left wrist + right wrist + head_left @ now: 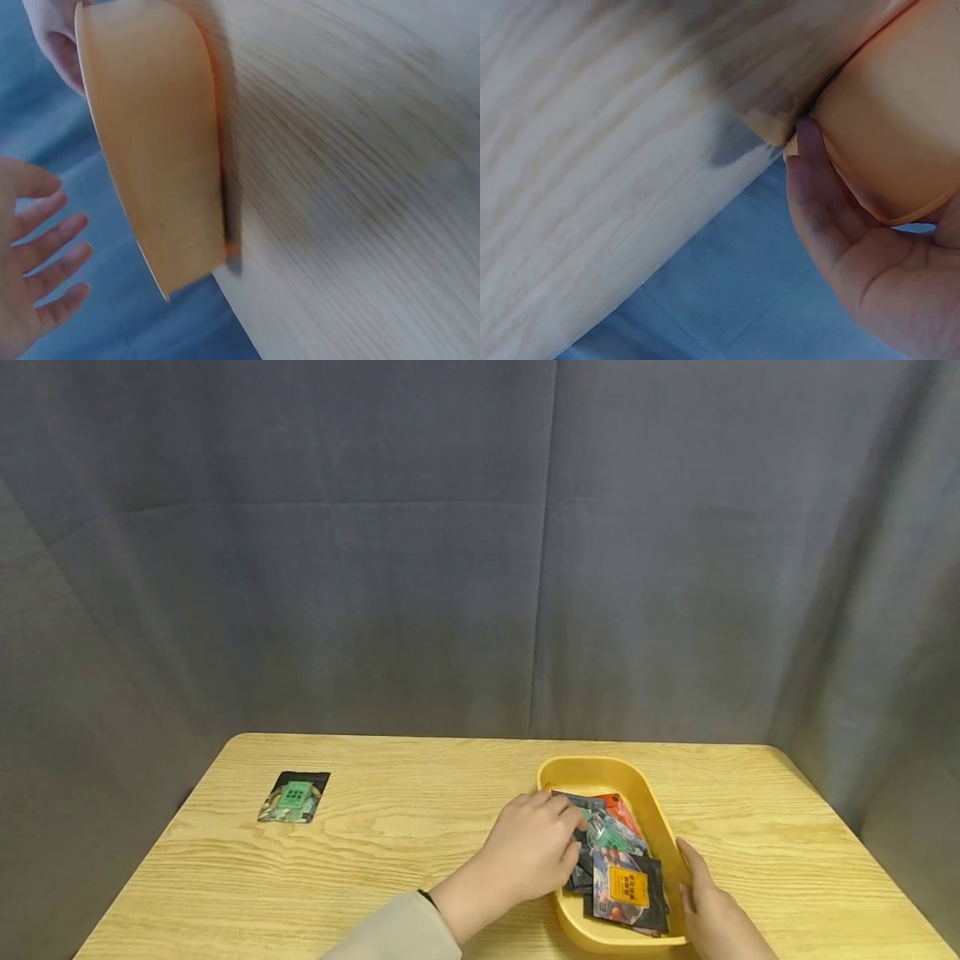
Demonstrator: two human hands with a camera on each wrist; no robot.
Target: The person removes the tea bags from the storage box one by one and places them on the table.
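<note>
A yellow plastic bin [667, 827] stands on the right half of the table with several flat, dark-edged packets inside. On top lies a packet with an orange label [628, 885]; farther back are a green-labelled packet [613, 838] and a red one [618, 810]. My left hand [531, 843] hovers over the bin's left rim, its fingers loosely spread above the packets and partly hiding them. Nothing is held by that hand [45, 262] in the left wrist view. With my right hand [855, 255] I grip the bin's near right side, fingers against its outer wall.
A single packet with a green label [295, 797] lies flat on the far left of the wooden table [390, 793]. Behind the table's back edge hangs a grey-blue curtain [420, 610].
</note>
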